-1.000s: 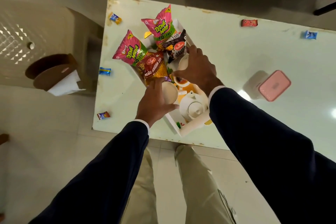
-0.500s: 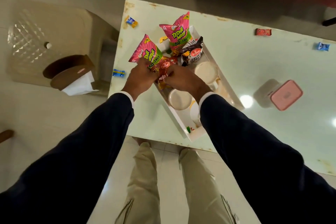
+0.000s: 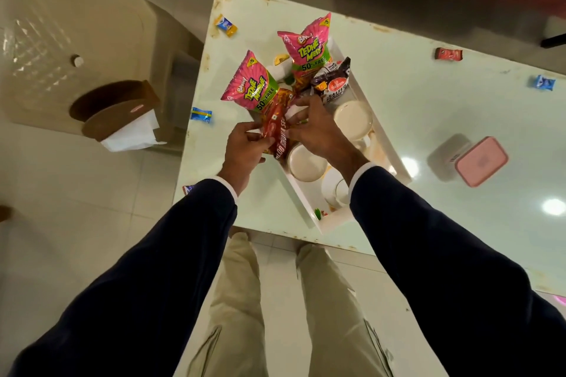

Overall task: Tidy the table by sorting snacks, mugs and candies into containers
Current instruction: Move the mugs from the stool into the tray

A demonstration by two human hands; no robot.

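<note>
A white tray [image 3: 401,174] stands on the pale table [image 3: 398,119]. Two pink snack packets [image 3: 254,86] [image 3: 311,47] and a dark peanut packet [image 3: 333,82] stand upright at its far end. Two white mugs [image 3: 352,116] [image 3: 306,161] and a white teapot [image 3: 335,190] fill the near end. My left hand [image 3: 245,148] and my right hand [image 3: 318,128] both grip a red snack packet [image 3: 278,135] at the tray's left wall.
Loose candies lie on the table: a blue one [image 3: 200,115], an orange-blue one [image 3: 226,26], a red one [image 3: 448,54], another blue one [image 3: 542,82]. A pink lidded box [image 3: 481,161] sits at right. A beige chair with a tissue holder [image 3: 116,110] stands left.
Both hands left the mugs and moved to the red snack packet, gripping it from either side. The camera view has shifted slightly.
</note>
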